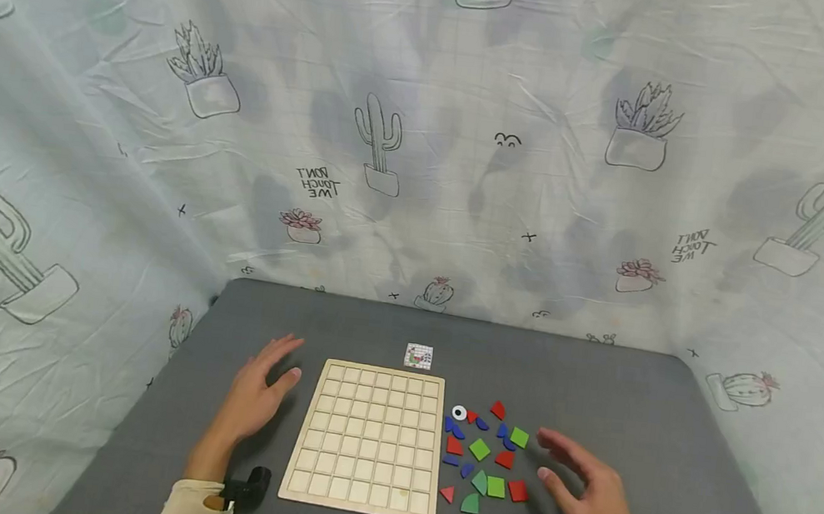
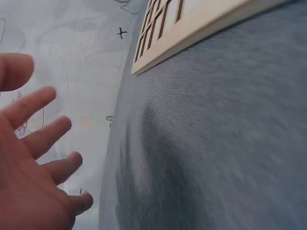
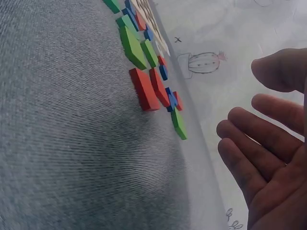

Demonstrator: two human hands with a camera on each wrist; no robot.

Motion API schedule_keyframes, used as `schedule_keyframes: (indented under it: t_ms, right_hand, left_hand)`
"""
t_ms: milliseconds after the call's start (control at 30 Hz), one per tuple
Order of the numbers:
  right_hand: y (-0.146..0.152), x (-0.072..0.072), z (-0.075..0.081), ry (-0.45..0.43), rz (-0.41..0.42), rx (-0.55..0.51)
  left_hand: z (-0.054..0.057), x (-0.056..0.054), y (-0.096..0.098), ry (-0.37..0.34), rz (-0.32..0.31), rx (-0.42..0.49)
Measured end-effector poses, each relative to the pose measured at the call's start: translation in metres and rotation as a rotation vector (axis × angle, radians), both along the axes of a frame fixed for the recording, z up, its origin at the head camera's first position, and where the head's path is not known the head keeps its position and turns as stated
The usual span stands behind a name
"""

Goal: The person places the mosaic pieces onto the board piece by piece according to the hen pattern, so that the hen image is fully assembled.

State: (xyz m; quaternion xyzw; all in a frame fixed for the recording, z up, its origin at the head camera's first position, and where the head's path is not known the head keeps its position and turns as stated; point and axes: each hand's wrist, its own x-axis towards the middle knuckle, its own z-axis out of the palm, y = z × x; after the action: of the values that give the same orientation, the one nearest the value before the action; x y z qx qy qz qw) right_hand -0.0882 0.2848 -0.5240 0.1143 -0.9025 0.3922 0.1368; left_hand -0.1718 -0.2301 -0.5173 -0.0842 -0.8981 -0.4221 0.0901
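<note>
In the head view a wooden grid board (image 1: 365,445) with bare square cells lies mid-table. My left hand (image 1: 254,398) hovers left of it, fingers spread and holding nothing; the left wrist view shows that palm (image 2: 29,191) apart from the board's corner (image 2: 139,67). Right of the board lie loose flat pieces: green squares such as this one (image 1: 496,488), red quarter-rounds like this one (image 1: 505,459), several small blue pieces and a white ring-shaped piece (image 1: 459,413). Beyond them, my right hand (image 1: 593,502) is held empty, its fingers extended in the right wrist view.
A small printed picture card (image 1: 418,356) lies behind the board. Grey cloth covers the table (image 1: 558,373). A pale curtain (image 1: 426,124) with cactus drawings hangs around its back and sides. A black strap device (image 1: 248,487) sits on the left wrist.
</note>
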Motion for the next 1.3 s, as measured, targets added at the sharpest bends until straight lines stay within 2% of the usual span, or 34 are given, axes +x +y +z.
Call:
schedule_keyframes:
  t_ms: [133,267,367,467,667,867,1067,1300]
  right_hand:
    - [0.000,-0.002,-0.006,-0.008,0.011,-0.032]
    - [0.002,-0.005,-0.012,-0.017,-0.007,-0.027]
    - [0.003,-0.009,-0.017,-0.022,-0.026,-0.021]
    - [0.002,-0.014,-0.021,-0.029,-0.048,-0.029]
    - [-0.001,-0.023,-0.027,-0.022,-0.073,-0.066]
    - [-0.005,-0.033,-0.033,0.005,-0.054,-0.112]
    - [-0.008,-0.049,-0.036,0.007,-0.053,-0.063]
    - [-0.017,-0.070,-0.035,-0.012,0.005,-0.044]
  left_hand:
    - [-0.002,-0.011,0.001,-0.065,-0.029,-0.001]
    - [-0.006,-0.018,0.003,-0.164,-0.064,0.008]
    - [-0.011,-0.021,0.006,-0.238,-0.092,-0.017]
    - [-0.015,-0.021,0.009,-0.278,-0.111,-0.056]
    - [-0.020,-0.020,0.011,-0.283,-0.128,-0.092]
    - [-0.021,-0.019,0.011,-0.263,-0.133,-0.109]
    - [-0.024,-0.019,0.010,-0.254,-0.140,-0.126]
    - [-0.025,-0.020,0.010,-0.247,-0.153,-0.115]
